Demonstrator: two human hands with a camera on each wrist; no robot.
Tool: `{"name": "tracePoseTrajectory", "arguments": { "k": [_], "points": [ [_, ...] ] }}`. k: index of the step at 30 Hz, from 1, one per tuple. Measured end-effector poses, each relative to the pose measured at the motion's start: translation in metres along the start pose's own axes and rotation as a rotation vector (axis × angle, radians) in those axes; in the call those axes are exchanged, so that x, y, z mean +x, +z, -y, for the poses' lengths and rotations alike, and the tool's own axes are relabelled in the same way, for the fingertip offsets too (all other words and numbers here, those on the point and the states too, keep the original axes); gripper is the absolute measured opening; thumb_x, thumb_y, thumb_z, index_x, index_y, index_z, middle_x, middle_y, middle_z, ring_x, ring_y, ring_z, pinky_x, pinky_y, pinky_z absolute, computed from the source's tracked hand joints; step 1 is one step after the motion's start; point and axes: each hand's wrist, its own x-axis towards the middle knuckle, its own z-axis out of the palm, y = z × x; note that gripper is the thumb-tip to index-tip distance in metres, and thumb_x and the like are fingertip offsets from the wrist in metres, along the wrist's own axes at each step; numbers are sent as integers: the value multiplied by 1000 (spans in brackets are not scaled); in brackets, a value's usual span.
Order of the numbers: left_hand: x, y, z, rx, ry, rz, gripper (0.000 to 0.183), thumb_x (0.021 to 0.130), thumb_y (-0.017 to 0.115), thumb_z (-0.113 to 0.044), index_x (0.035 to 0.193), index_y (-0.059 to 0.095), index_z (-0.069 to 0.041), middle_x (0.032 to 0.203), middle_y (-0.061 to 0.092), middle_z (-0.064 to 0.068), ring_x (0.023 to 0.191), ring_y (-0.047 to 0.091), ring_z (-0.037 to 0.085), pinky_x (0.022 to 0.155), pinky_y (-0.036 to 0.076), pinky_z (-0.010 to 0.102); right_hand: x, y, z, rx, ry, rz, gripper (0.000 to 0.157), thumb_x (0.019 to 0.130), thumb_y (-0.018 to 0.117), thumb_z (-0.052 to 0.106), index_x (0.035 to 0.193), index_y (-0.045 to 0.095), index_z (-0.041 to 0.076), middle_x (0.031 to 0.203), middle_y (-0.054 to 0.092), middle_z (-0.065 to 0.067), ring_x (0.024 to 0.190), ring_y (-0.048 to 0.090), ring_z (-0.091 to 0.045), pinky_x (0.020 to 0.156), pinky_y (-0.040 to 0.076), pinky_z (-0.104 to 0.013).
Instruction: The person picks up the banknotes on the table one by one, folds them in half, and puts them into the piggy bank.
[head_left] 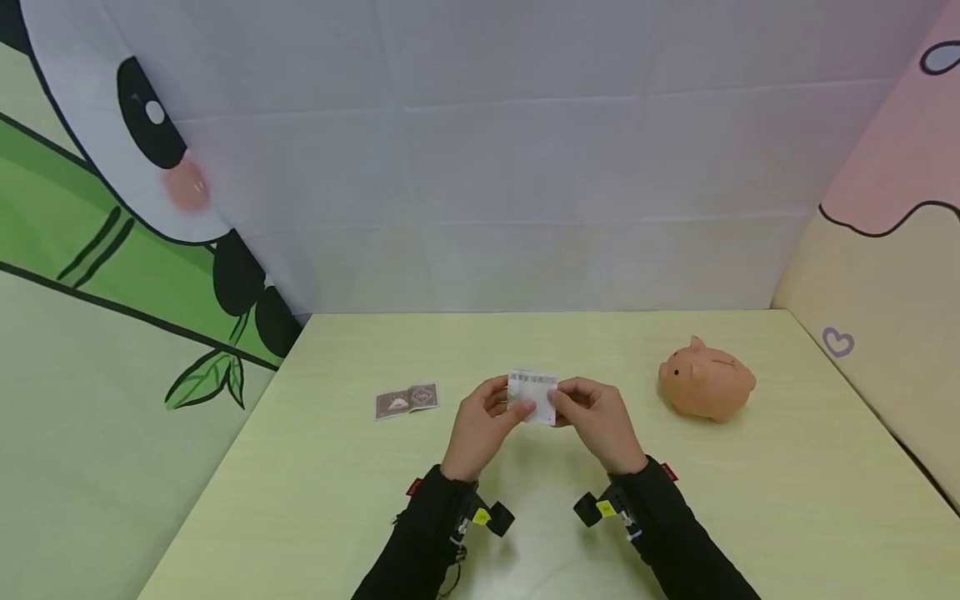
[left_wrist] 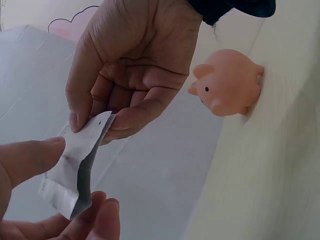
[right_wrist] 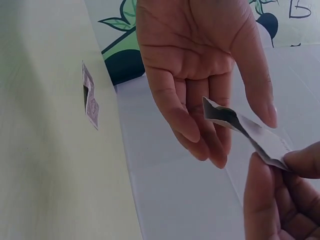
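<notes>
Both hands meet at a small folded paper note (head_left: 532, 387), pale with a row of dark print along its top edge. My left hand (head_left: 482, 429) holds its left side, thumb in front and fingers behind. On the right side, my right hand (head_left: 604, 427) pinches the note between thumb and fingers. The wrist views show the folded note (left_wrist: 75, 160) with its layers gaping along one edge. To the left of the hands lies a creased, brownish printed note (head_left: 406, 401) on the table.
A pink piggy bank (head_left: 707, 380) with a slot in its back stands to the right on the pale table (head_left: 360, 500). A white sheet (head_left: 525, 167) rises behind the table's far edge. Printed cartoon panels flank both sides. Each dark sleeve carries a small wrist camera (head_left: 592, 509).
</notes>
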Motion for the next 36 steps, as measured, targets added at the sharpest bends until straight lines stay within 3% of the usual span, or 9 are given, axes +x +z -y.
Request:
{"name": "tracePoseTrajectory", "arguments": {
  "k": [4, 16, 36],
  "points": [
    [-5, 1, -11, -45, 0, 12, 48, 87, 65, -13, 129, 48, 4, 109, 62, 17, 95, 62, 23, 83, 51, 40, 0, 1, -1, 4, -1, 5, 17, 89, 62, 13, 97, 66, -2, 92, 65, -15, 69, 62, -24, 64, 55, -30],
    [-8, 1, -15, -46, 42, -31, 28, 86, 64, -5, 111, 59, 7, 96, 64, 20, 84, 63, 27, 78, 52, 47, 2, 0, -5, 8, -5, 16, 20, 89, 62, 14, 98, 65, -3, 93, 65, -17, 68, 62, -24, 63, 55, -30],
    [-9, 1, -21, 15, 98, -122, 22, 85, 64, -3, 105, 61, 7, 91, 63, 18, 77, 62, 24, 70, 55, 34, 0, 5, -4, 55, -15, -6, 21, 87, 65, 14, 97, 64, -5, 87, 64, -19, 66, 61, -24, 63, 56, -32]
  ]
}}
